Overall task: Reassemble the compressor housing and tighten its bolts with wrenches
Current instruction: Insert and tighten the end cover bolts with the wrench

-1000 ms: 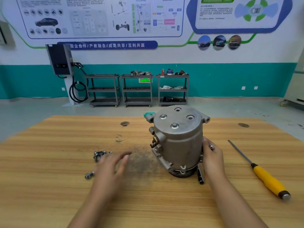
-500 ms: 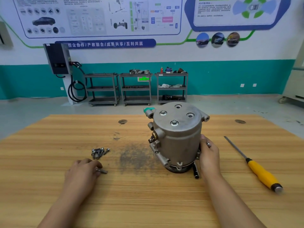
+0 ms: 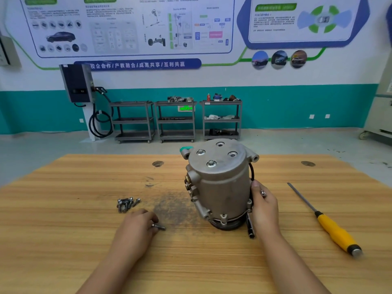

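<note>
Compressor housing (image 3: 220, 183) was stood on end at mid-right of the counter (image 3: 63, 230), dark pulley end down on the wood and capped end up. Its long axis was read as approx. vertical; a slight lean may be a lens effect. On the cap, two bolts were seen seated at the near-left holes and two holes were left open at far-right, so bolting was judged only part done.

Right grip (image 3: 265, 206) was wrapped on the housing's lower right wall, thumb laid on the metal and fingers curled behind. A small shiny piece was seen betw. its fingers; type can't be told. Left grip (image 3: 135, 228) was clenched low over the counter w/ one bolt (image 3: 159, 227) pinched at the head end. The shank pointed right toward the housing, axis approx. flat along the counter. Lifted or resting couldn't be told.

Handling, judged: the cast metal body is heavy and rigid, w/ a smooth wall that is prob. slippery if oily. It would best be held low on the wall or at the flange lugs and braced vs. wrench torque, w/ the ports and the black lead on the right side avoided. The bolt is light and stiff and rolls easily.

Spare bolts (image 3: 126, 203) were piled just beyond the left grip. A slim dark tool (image 3: 249, 228) was laid just beside the base, and a yellow-handled screwdriver (image 3: 331, 225) well apart at right.
</note>
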Available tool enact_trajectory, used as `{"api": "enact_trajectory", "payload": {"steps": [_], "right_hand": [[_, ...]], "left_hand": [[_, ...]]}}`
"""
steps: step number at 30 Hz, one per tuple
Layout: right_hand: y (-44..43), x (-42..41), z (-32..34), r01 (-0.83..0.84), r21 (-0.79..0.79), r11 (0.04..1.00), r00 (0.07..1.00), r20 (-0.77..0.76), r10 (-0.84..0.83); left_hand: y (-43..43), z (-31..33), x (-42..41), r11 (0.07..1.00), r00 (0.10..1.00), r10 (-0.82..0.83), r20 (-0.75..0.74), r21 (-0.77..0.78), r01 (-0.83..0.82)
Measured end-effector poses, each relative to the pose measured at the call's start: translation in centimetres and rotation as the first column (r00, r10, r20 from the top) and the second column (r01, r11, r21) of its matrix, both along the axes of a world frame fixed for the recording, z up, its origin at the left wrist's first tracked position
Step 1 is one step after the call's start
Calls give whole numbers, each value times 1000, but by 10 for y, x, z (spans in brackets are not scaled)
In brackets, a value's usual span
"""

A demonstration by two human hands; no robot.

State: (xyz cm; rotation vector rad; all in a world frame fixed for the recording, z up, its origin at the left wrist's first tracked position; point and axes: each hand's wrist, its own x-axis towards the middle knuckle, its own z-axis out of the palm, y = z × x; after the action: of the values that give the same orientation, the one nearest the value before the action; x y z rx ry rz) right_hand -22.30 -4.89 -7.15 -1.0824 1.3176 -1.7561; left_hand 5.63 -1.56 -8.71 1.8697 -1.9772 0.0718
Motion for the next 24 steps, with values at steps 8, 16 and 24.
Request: {"api": "enact_trajectory", "payload": {"steps": [8,16,24], "right_hand": [[-2,1,-2,6,-12,1000,999,43,-6],[-2,-2,-2,1,3,1000,997,71,-1],[-1,-3,-2,-13,-1,1000,993,121,12]], "left_hand": [[20,68,-30,927,856,-98,-508,-359,-106],[39,152,-109,856,708,-465,-531,-473,209],[12,155,-142,890,797,-442,-412,-313,332]]}}
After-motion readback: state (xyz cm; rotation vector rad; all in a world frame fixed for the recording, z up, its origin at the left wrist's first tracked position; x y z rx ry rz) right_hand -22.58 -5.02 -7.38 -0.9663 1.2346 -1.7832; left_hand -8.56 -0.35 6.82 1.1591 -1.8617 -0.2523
